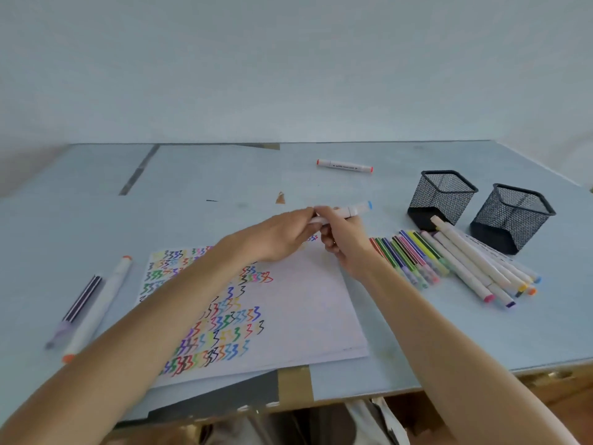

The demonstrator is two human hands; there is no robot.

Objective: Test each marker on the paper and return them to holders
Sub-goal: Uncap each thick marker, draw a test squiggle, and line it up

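table (pixel 417 342) shows holders (pixel 442 194) empty, paper (pixel 305 300) half filled; our left hand (pixel 282 236) and right hand (pixel 346 242) pinch one marker (pixel 349 211).

White blue-capped marker (pixel 348 211), held horizontal

I sit at a makeshift craft or drawing spot, likely in a home. My bench (pixel 192 175) is a pale blue board patched with brown tape (pixel 294 384) at its near edge, pushed against a bare pale wall (pixel 288 59). Right of the scribbled paper (pixel 298 303) lie loose markers (pixel 455 261), with two black mesh holders (pixel 441 195) behind them.
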